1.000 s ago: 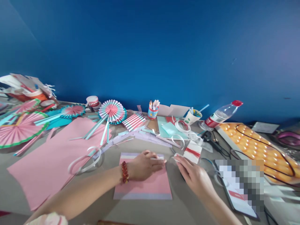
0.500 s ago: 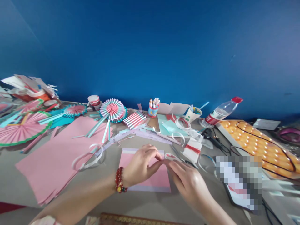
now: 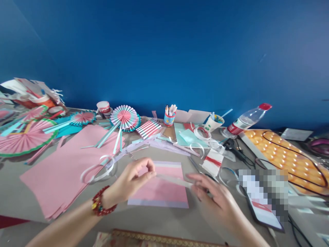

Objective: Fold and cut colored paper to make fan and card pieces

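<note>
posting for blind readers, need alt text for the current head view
A left hand pinches a pale strip above a pink sheet on a gray table, the strip's other end at the right hand. Pink paper and folded fans are to the left, a bottle and phone to the right.

Your view is moderately bright, with soft light across the matte grey bench [image 3: 169, 219] and faint shadows below your hands. The smooth deep-blue wall [image 3: 154, 58] darkens towards its base and pales at your right. White glare spots dot the glossy orange dimpled panel [image 3: 280, 151]. Your bare right hand [image 3: 216, 197] and the thin translucent white strip [image 3: 174, 180] are blurred. Wide-angle stretching shows towards the edges; coarse pixelation covers part of the flat, dark-edged phone [image 3: 267, 212].
</note>
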`<state>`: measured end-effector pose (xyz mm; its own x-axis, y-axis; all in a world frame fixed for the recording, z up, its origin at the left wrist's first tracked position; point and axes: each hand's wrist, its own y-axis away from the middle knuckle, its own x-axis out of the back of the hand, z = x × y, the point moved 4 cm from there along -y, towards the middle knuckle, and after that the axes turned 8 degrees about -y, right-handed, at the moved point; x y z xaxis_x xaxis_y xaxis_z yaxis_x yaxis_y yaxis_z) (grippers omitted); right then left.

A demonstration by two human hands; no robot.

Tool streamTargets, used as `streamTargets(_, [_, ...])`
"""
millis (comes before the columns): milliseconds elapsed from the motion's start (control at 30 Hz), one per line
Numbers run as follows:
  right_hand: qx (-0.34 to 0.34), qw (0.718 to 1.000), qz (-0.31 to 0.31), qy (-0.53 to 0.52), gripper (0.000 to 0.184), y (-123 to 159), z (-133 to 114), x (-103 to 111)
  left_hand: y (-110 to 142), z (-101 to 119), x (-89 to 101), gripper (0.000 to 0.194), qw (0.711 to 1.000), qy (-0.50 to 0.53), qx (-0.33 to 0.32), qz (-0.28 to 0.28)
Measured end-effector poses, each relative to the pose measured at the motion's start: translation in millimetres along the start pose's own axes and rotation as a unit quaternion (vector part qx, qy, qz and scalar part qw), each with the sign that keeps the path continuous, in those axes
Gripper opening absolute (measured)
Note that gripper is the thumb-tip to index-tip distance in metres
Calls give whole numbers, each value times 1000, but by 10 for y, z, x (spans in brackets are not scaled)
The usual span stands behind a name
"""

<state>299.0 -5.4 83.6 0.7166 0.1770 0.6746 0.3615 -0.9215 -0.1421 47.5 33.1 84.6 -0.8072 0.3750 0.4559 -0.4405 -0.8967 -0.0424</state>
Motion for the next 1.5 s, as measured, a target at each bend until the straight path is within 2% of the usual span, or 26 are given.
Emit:
streamTargets(100, [23, 999, -25, 38, 18, 90, 71, 41, 206, -226, 123, 20, 998, -14, 60, 31])
streamTargets(233, [59, 991, -35, 116, 17, 170, 108, -34, 494, -443, 57, 23, 992, -42, 119, 11])
streamTargets(300, [80, 986, -35, 145, 17, 190, 120, -75, 603, -516, 24, 24, 988, -60, 141, 23])
streamTargets(400, [76, 980, -42, 177, 18, 222, 192, -101, 708, -604, 11, 24, 981, -96, 160, 49])
streamTargets(533, [55, 978, -67, 192, 20, 290, 288, -94, 773, -691, -6, 21, 977, -133, 163, 46])
streamTargets(767, [48, 977, -57, 199, 18, 366, 263, -76, 829, -767, -26, 21, 972, -159, 169, 35])
streamTargets(1000, [82, 964, -28, 252, 27, 365, 291, -139, 831, -692, -14, 17, 957, -252, 140, 39])
streamTargets(1300, [87, 964, -44, 248, 25, 303, 236, -167, 827, -664, -49, 15, 947, -304, 98, 48])
streamTargets(1500, [127, 933, -81, 326, 31, 307, 270, -248, 832, -668, -62, 15, 943, -317, 89, 48])
